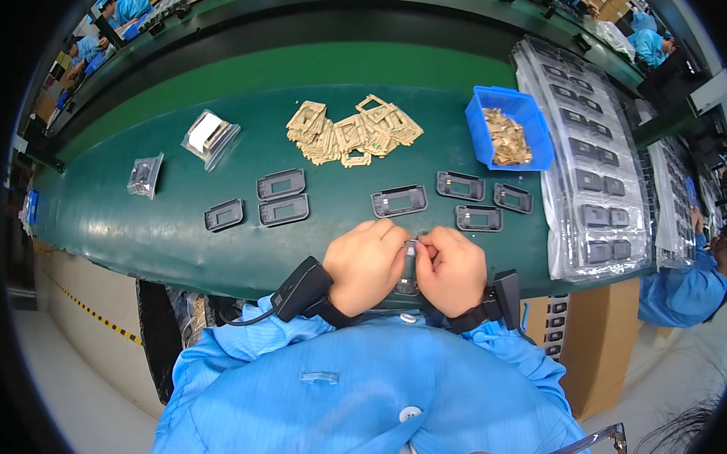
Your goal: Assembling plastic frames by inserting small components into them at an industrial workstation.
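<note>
Left hand (367, 263) and right hand (453, 269) pinch a small dark frame part (410, 261) between closed fingertips, at the green belt's (136, 229) near edge; beyond it lie dark frames (399, 200); farther, tan cutouts (351, 130) and a blue bin (509, 127).

1. Left hand (367, 265) is curled knuckles-up, its fingertips bent inward toward the right hand's fingertips.
2. Right hand (453, 268) mirrors it, thumb and forefinger pinched closed just beside the left fingertips.
3. The two hands meet at the fingertips, nearly touching.
4. Both forearms, in blue sleeves, enter from below; a black band with a dark box sits on each wrist, behind the fingers.
</note>
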{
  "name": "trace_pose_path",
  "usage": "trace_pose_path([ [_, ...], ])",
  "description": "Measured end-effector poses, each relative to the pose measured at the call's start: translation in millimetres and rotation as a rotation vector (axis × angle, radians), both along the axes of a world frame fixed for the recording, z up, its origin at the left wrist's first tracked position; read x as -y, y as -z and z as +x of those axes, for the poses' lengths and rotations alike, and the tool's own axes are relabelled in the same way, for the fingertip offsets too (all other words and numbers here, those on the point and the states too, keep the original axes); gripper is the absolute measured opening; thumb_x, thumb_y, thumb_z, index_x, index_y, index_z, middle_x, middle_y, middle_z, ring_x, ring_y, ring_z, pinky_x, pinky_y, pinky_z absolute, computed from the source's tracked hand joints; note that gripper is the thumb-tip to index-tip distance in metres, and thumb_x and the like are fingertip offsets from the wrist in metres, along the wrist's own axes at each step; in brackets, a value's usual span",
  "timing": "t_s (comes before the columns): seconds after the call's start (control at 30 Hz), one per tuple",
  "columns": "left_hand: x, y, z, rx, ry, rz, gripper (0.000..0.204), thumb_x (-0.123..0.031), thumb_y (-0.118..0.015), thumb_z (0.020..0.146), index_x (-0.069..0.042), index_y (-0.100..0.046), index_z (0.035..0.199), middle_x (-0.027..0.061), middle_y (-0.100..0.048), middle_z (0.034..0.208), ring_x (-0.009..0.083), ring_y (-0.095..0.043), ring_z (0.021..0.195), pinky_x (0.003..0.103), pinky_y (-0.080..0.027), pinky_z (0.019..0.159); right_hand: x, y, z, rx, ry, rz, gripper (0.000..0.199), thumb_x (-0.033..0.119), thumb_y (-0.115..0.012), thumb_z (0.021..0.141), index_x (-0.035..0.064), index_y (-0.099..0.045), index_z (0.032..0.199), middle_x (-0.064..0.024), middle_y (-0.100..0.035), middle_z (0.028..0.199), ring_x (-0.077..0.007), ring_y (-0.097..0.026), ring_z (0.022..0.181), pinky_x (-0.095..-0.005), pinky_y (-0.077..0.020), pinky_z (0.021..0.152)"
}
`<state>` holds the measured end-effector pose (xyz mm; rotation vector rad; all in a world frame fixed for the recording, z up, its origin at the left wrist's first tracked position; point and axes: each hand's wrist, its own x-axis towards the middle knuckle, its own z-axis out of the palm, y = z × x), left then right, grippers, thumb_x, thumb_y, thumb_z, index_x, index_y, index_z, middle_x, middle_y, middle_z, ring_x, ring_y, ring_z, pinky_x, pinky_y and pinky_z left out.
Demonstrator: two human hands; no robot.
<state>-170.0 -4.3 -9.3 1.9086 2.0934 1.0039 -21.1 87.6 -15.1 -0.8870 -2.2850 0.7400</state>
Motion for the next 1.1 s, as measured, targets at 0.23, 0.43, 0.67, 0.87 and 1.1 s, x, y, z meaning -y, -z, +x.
trace_pose_path([
  [0.23,-20.0,-10.0,-39.4,-0.179,0.177,-0.093,0.021,-0.004,-0.062,0.085,-0.006,-0.07,0.104,0.0118,-0.066,0.098,0.0338,-0.062,0.097,0.043,-0.051,0.084,-115.4,-51.0,27.5,-0.084,0.25,0.481,0.005,0.006,-0.071,0.084,0.0054,-0.072,0.088,-0.0124,-0.067,0.087,-0.0346,-0.064,0.088,-0.044,-0.05,0.077],
  [0.43,-44.2,-10.2,-71.6,-0.115,0.059,0.134,0.019,-0.01,-0.074,0.083,-0.004,-0.069,0.101,0.0131,-0.069,0.095,0.0355,-0.065,0.091,0.044,-0.052,0.079,-155.1,-50.0,13.2,-0.059,0.155,0.475,0.008,0.006,-0.073,0.082,0.0049,-0.074,0.09,-0.0121,-0.07,0.091,-0.0343,-0.064,0.089,-0.0432,-0.0507,0.081],
  [0.67,-76.4,-27.3,-115.0,-0.355,-0.143,-0.18,0.017,-0.013,-0.072,0.079,-0.007,-0.075,0.095,0.0135,-0.072,0.094,0.0347,-0.067,0.093,0.046,-0.054,0.08,-116.1,-53.9,-33.8,-0.488,-0.049,0.099,0.002,0.003,-0.073,0.085,0.0021,-0.072,0.086,-0.011,-0.072,0.085,-0.0254,-0.068,0.08,-0.0352,-0.0513,0.075],
  [0.87,-68.7,-21.8,-116.3,-0.407,-0.133,-0.084,0.013,-0.012,-0.065,0.082,-0.007,-0.076,0.087,0.0125,-0.072,0.085,0.0343,-0.069,0.084,0.046,-0.055,0.075,-109.6,-31.3,-34.8,-0.476,-0.102,0.237,0.004,0.001,-0.074,0.08,0.0018,-0.072,0.084,-0.0114,-0.071,0.081,-0.0284,-0.067,0.078,-0.0366,-0.051,0.071],
  [1.1,-62.7,-47.1,-111.3,-0.151,-0.23,-0.087,0.014,-0.015,-0.07,0.081,-0.004,-0.076,0.086,0.0131,-0.075,0.087,0.033,-0.071,0.083,0.042,-0.057,0.078,-98.6,-35.4,-33.1,-0.501,-0.125,0.189,0.006,0.001,-0.075,0.082,0.002,-0.074,0.087,-0.0102,-0.07,0.081,-0.0231,-0.067,0.071,-0.0308,-0.0515,0.062],
])
